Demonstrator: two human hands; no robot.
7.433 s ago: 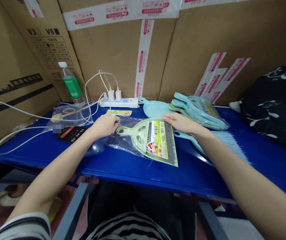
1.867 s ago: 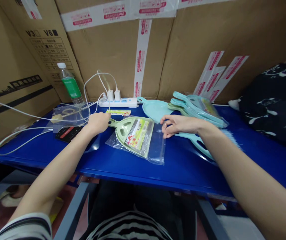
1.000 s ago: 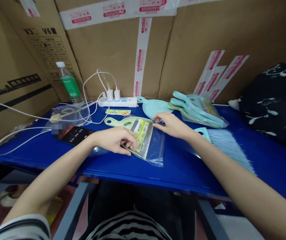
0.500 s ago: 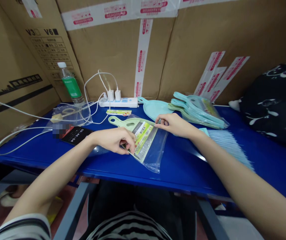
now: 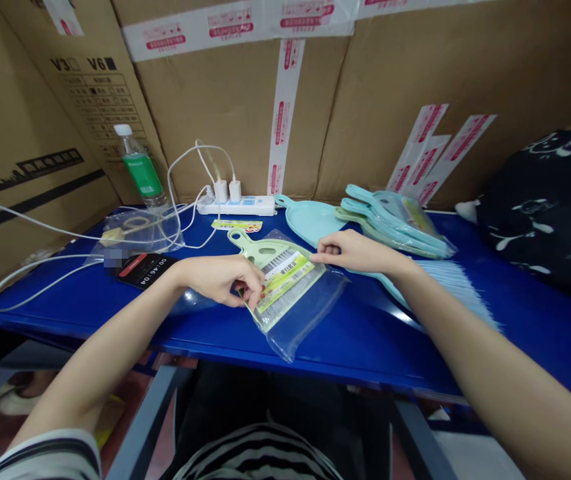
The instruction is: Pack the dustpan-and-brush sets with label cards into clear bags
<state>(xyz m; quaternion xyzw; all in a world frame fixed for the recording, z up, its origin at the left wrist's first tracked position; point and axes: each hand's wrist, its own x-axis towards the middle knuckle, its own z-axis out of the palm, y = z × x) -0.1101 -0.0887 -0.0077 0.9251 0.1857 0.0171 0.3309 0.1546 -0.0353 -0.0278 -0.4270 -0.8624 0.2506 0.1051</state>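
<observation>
A pale green dustpan and brush set [image 5: 292,297] lies in a clear plastic bag, a yellow label strip across its grey bristles. My left hand [image 5: 225,279] is closed, pinching the bag's left edge. On the opposite edge, near the label's end, my right hand [image 5: 348,250] pinches with closed fingers. The bag's loose end points toward the front of the table. Behind my right hand is a light blue dustpan [image 5: 312,219] without a bag. A blue brush [image 5: 458,287] lies partly hidden under my right forearm.
Several bagged dustpan sets [image 5: 395,220] are stacked at the back right. A loose label card [image 5: 238,225] sits before a power strip [image 5: 252,205] with white cables. At left are a phone [image 5: 148,270] and a bottle [image 5: 142,175]. A dark patterned bag [image 5: 545,207] stands far right.
The bagged green set has turned, so its handle sits farther right and its loose end nearer the front. Both hands stay on its edges. More of the blue brush's handle shows.
</observation>
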